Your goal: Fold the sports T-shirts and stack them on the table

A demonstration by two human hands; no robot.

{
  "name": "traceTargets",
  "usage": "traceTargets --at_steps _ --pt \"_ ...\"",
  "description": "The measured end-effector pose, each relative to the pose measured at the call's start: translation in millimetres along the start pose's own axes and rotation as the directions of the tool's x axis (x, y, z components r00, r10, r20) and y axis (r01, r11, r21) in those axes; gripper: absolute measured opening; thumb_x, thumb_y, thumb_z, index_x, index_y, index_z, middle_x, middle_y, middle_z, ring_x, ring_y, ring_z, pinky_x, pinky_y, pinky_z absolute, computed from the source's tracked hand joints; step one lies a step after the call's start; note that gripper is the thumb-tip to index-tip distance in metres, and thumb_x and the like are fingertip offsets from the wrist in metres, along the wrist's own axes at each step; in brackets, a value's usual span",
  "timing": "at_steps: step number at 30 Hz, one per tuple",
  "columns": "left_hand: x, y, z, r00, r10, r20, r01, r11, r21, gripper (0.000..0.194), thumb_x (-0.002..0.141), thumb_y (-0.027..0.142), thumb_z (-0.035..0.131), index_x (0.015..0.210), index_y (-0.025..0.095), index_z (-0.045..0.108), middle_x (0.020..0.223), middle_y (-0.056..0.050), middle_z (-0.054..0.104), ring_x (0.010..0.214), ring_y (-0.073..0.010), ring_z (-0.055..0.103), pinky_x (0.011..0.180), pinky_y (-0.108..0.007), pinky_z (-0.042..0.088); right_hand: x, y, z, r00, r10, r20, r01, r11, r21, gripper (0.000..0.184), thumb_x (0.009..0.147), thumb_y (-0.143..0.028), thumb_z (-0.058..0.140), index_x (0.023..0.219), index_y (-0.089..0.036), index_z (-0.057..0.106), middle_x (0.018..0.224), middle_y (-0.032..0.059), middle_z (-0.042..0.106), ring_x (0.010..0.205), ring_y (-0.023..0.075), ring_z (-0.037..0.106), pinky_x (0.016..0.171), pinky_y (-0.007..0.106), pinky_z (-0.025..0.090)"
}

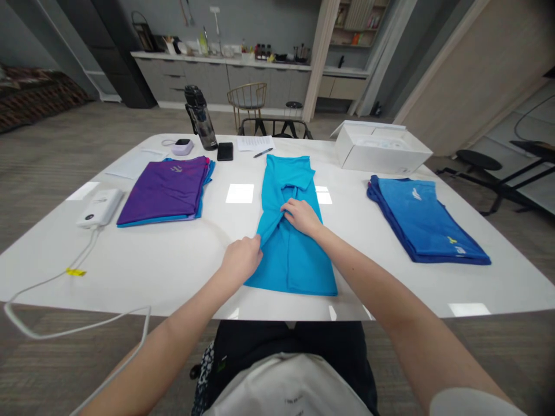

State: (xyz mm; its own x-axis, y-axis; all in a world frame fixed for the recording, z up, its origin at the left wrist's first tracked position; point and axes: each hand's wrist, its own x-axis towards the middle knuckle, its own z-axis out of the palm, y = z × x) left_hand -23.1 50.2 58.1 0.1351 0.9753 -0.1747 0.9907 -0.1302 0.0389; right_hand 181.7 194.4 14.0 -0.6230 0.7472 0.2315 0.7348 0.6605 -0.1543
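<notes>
A turquoise shirt (pixel 306 263) lies lengthwise on the white table (pixel 182 266) in front of me, its sides folded inward into a long strip. My left hand (pixel 241 259) pinches the shirt's left edge near the lower half. Fingers of my right hand (pixel 301 216) are closed on a bunched fold in the middle of the cloth. A short sleeve lies across the upper part of the strip. Further left sits a stack of folded shirts (pixel 167 188) with a purple one on top; to the right is another stack of folded shirts (pixel 427 216), blue on top.
A white power bank (pixel 100 207) with a cable (pixel 47 281) lies at the left. Along the back are a black bottle (pixel 200 118), a black wallet-like square (pixel 225 151), a pen (pixel 263 152), paper (pixel 255 143) and an open white box (pixel 384 149).
</notes>
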Motion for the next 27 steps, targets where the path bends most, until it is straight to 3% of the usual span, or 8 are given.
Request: traceTargets --at_steps 4,7,10,12,18,22,27 --pt "-35.7 21.4 -11.7 0.998 0.022 -0.062 -0.026 0.998 -0.061 0.019 0.095 0.03 0.047 0.106 0.025 0.062 0.078 -0.01 0.07 0.069 -0.0278 0.068 0.064 -0.036 0.044 -9.8 5.5 0.1 1.0 0.002 -0.006 -0.002 1.0 0.027 0.024 0.1 -0.02 0.051 0.116 -0.021 0.069 0.116 0.0105 0.064 0.112 0.026 0.057 0.087 0.034 0.037" --pt "-47.1 39.7 -5.2 0.978 0.171 -0.122 -0.187 0.973 -0.137 0.015 0.096 0.034 0.051 0.102 0.026 0.063 0.087 -0.008 0.071 0.074 -0.0262 0.067 0.07 -0.038 0.045 -20.7 4.4 2.0 1.0 0.002 0.015 -0.002 0.998 0.057 0.026 0.1 -0.023 0.051 0.118 -0.023 0.07 0.116 0.0095 0.063 0.111 0.0256 0.057 0.088 0.033 0.038" --pt "-44.7 40.2 15.3 0.901 0.408 -0.148 -0.433 0.87 -0.237 0.025 0.098 0.044 0.053 0.109 0.025 0.066 0.103 -0.008 0.07 0.093 -0.0258 0.067 0.082 -0.039 0.046 -37.2 0.7 2.7 0.998 -0.019 0.053 0.013 0.994 0.11 0.027 0.102 -0.026 0.05 0.119 -0.024 0.071 0.115 0.0081 0.063 0.107 0.0235 0.059 0.088 0.032 0.04" --pt "-40.6 29.4 28.8 0.85 0.502 -0.16 -0.526 0.794 -0.305 0.033 0.1 0.05 0.051 0.117 0.026 0.065 0.11 -0.006 0.068 0.102 -0.024 0.064 0.088 -0.038 0.045 -50.5 -3.7 1.4 0.997 -0.038 0.061 0.029 0.988 0.149 0.029 0.103 -0.028 0.048 0.122 -0.024 0.07 0.115 0.0078 0.062 0.106 0.0227 0.059 0.089 0.031 0.041" --pt "-39.2 -3.0 44.8 0.763 0.631 -0.138 -0.644 0.724 -0.247 0.037 0.1 0.05 0.05 0.123 0.026 0.065 0.118 -0.007 0.065 0.109 -0.0225 0.059 0.096 -0.038 0.04 -88.6 -25.0 -7.7 0.987 -0.123 0.107 0.096 0.97 0.225 0.031 0.104 -0.036 0.047 0.123 -0.028 0.07 0.116 0.0081 0.061 0.106 0.0232 0.056 0.092 0.034 0.039" --pt "-45.4 1.0 52.2 0.752 0.641 -0.153 -0.659 0.733 -0.167 0.035 0.103 0.043 0.045 0.126 0.023 0.064 0.116 -0.009 0.064 0.106 -0.0232 0.057 0.093 -0.038 0.042 -107.1 -38.6 -13.6 0.978 -0.17 0.124 0.142 0.968 0.207 0.034 0.104 -0.044 0.047 0.124 -0.029 0.07 0.117 0.0092 0.06 0.105 0.0242 0.054 0.09 0.037 0.036" --pt "-54.2 11.8 55.7 0.737 0.65 -0.184 -0.676 0.717 -0.172 0.037 0.105 0.039 0.041 0.128 0.022 0.064 0.109 -0.01 0.064 0.1 -0.0224 0.059 0.09 -0.037 0.046 -125.0 -43.7 -19.2 0.964 -0.235 0.124 0.204 0.953 0.222 0.03 0.103 -0.041 0.05 0.121 -0.029 0.07 0.115 0.0092 0.06 0.106 0.0245 0.053 0.091 0.039 0.033"
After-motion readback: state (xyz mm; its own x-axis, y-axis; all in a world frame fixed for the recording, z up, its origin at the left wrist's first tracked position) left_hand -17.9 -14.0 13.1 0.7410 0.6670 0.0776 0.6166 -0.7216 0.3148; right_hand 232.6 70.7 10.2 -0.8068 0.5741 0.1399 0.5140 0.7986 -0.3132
